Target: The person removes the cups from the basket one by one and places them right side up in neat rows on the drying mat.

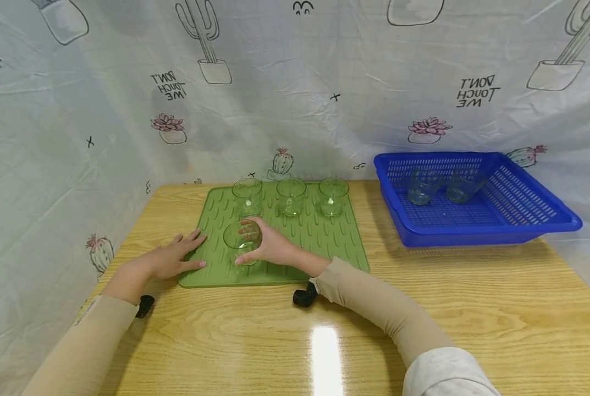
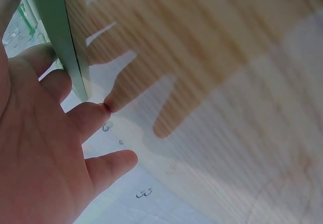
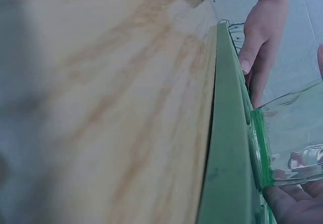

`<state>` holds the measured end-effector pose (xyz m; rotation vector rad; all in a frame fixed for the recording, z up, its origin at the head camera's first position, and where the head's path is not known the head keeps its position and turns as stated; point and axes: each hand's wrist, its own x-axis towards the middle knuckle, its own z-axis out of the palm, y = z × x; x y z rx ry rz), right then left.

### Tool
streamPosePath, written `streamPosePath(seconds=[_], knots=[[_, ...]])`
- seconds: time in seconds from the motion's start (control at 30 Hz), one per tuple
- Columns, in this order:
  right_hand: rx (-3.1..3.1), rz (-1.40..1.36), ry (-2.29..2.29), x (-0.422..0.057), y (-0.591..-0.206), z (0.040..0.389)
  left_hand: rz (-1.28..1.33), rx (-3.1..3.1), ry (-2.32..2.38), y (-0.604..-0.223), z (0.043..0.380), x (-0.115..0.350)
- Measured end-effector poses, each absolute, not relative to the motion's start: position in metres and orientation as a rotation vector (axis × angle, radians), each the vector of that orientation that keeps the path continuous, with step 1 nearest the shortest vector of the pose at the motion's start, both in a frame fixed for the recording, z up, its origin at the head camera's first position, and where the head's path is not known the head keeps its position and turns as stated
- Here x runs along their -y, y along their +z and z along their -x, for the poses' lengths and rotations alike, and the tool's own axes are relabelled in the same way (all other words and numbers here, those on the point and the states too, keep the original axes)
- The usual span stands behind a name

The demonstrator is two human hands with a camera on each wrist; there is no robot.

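Note:
My right hand (image 1: 277, 246) holds a clear glass cup (image 1: 235, 237) between thumb and fingers, near the left front of the green ridged mat (image 1: 295, 268). The right wrist view shows the base of this cup (image 3: 298, 148) at the mat's surface, with fingertips beside it. My left hand (image 1: 168, 259) rests with fingers spread and straight at the mat's left edge, holding nothing. In the left wrist view its fingers (image 2: 112, 169) reach beside the mat's edge. Three similar cups stand in a row along the back of the mat, among them the middle cup (image 1: 291, 198).
To the right, a blue plastic basket (image 1: 488, 237) holds two more glass cups, tilted, one being the left cup (image 1: 422, 190). The wooden table (image 1: 235, 341) reaches a patterned white curtain (image 1: 295, 110) behind and at the sides. Black wrist devices show under both wrists.

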<state>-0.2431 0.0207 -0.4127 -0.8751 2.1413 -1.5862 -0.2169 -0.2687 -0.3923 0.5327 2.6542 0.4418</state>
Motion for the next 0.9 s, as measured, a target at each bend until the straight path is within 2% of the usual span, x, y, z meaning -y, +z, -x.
streamPosePath(seconds=[0.9], knots=[[-2.076,0.91,-1.596,-0.064,-0.394,0.253,-0.537,-2.649,0.473,-0.39,0.22,0.27]])
